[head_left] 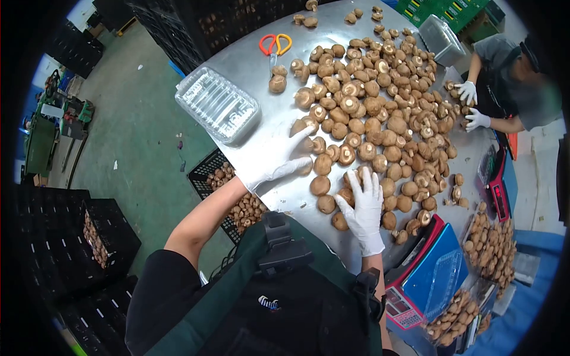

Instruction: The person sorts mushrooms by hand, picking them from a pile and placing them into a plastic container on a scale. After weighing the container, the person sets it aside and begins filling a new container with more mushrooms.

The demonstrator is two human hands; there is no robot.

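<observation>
Many brown shiitake mushrooms (pixel 373 105) lie spread over the metal table. My left hand (pixel 274 155), in a white glove, reaches to the left edge of the pile. Its fingers are stretched apart, at mushrooms they partly cover. My right hand (pixel 363 209), also gloved, lies over mushrooms at the near edge of the pile with its fingers extended; what is beneath the palm is hidden. A clear plastic tray (pixel 218 105) sits left of my left hand. Beyond it lie scissors (pixel 274 47) with red and yellow handles, beside a few mushrooms.
Scales (pixel 432 279) stand at the right, one bearing a clear tray. Packed mushrooms (pixel 490 246) are beyond. A black crate (pixel 205 172) of mushrooms sits below the table's left edge. Across the table, a co-worker's gloved hands (pixel 468 93) touch mushrooms near another clear container (pixel 440 40).
</observation>
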